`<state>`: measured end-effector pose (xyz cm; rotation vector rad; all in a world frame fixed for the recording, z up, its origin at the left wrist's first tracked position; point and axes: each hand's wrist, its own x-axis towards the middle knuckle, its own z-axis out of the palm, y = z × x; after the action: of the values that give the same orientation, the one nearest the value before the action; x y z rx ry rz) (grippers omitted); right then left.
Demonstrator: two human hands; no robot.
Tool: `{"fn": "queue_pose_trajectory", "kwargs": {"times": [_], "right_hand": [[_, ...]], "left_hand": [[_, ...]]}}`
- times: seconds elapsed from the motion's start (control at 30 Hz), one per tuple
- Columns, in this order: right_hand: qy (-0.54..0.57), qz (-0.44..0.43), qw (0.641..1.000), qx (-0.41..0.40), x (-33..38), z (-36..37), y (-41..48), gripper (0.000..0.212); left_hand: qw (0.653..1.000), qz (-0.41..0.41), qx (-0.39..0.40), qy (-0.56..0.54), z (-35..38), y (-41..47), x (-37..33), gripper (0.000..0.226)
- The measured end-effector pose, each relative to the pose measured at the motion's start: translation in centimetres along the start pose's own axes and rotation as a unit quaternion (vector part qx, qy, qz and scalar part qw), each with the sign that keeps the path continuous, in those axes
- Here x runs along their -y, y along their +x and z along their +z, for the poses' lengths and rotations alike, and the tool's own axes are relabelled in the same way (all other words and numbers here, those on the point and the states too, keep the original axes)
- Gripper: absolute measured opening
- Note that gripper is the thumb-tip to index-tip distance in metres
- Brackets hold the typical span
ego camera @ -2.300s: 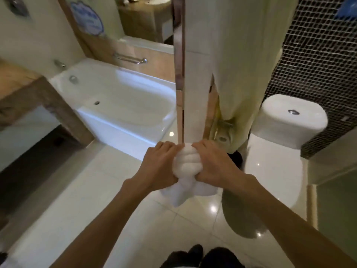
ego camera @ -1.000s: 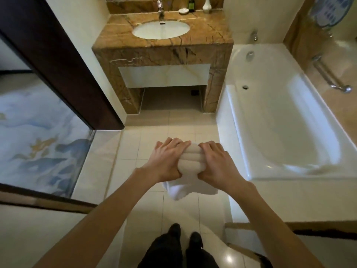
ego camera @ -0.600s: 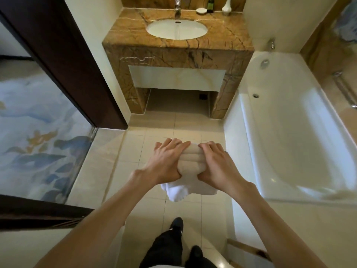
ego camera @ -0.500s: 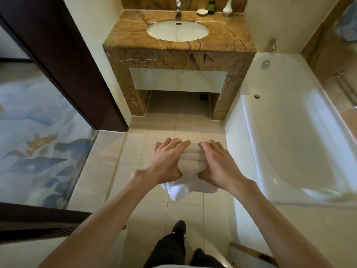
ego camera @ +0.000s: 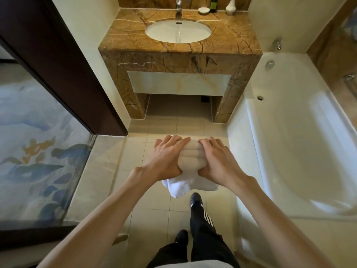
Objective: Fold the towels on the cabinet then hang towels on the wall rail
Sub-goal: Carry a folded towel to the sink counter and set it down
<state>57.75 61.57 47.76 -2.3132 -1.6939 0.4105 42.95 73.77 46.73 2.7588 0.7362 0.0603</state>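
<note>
Clamped a bundle of folded white towels point(ego camera: 190, 158) between two hands, left hand point(ego camera: 166, 157) on one side and right hand point(ego camera: 218, 161) on the other, fingers laid over the top and thumbs low on the near side. Held it in the air in front of the cabinet point(ego camera: 173, 60), well short of it, above the floor tiles point(ego camera: 154, 132), touching nothing but the hands. Squeezed from both sides, most likely to stop the folded layers sliding apart or opening while carried. Bulged in ridges between the palms, with a looser white edge hanging out below, on the side away from the cabinet. Judged the folding done for this bundle and the hanging not yet done. Spotted a metal bar point(ego camera: 350, 81) on the wall beyond the bathtub point(ego camera: 289, 142), right of the cabinet. Could not tell whether it was the towel rail. Stretched both forearms toward the cabinet, roughly level and matched, wrists turned inward so the palms faced each other. Planted one dark shoe point(ego camera: 196, 199) beneath the bundle, pointing at the cabinet.
</note>
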Motion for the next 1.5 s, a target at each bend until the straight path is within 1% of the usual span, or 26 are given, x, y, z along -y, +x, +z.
{"fn": "queue_pose_trajectory", "kwargs": {"times": [0.17,0.3,0.6,0.73,1.03,1.33,1.5], "right_hand": [[0.004,0.004,1.000,0.002,-2.7,-0.9,4.0,0.064],[0.012,0.000,1.000,-0.014,-5.5,-2.3,7.9,0.066],[-0.003,-0.010,0.999,-0.035,-10.9,-5.8,16.0,0.058],[-0.015,-0.016,0.999,-0.046,-12.0,-6.4,19.2,0.053],[-0.029,-0.001,0.999,-0.013,-14.1,-6.7,27.0,0.054],[-0.034,0.022,0.999,-0.015,-15.1,-8.7,36.2,0.053],[-0.036,0.033,0.999,-0.021,-15.5,-9.9,40.4,0.053]], "left_hand": [[1.000,0.000,0.020,0.000,-0.2,5.1,0.7,0.086],[1.000,0.005,0.024,0.009,-0.7,10.5,1.1,0.086],[1.000,0.005,0.006,0.028,-2.0,20.6,1.9,0.087],[0.999,0.007,0.004,0.032,-2.4,23.7,2.9,0.087],[0.999,0.003,0.025,0.021,-2.3,30.9,6.7,0.088],[0.999,0.039,0.017,0.012,-4.6,39.3,11.9,0.088],[0.999,0.052,0.002,0.006,-5.9,43.3,14.2,0.084]]}}
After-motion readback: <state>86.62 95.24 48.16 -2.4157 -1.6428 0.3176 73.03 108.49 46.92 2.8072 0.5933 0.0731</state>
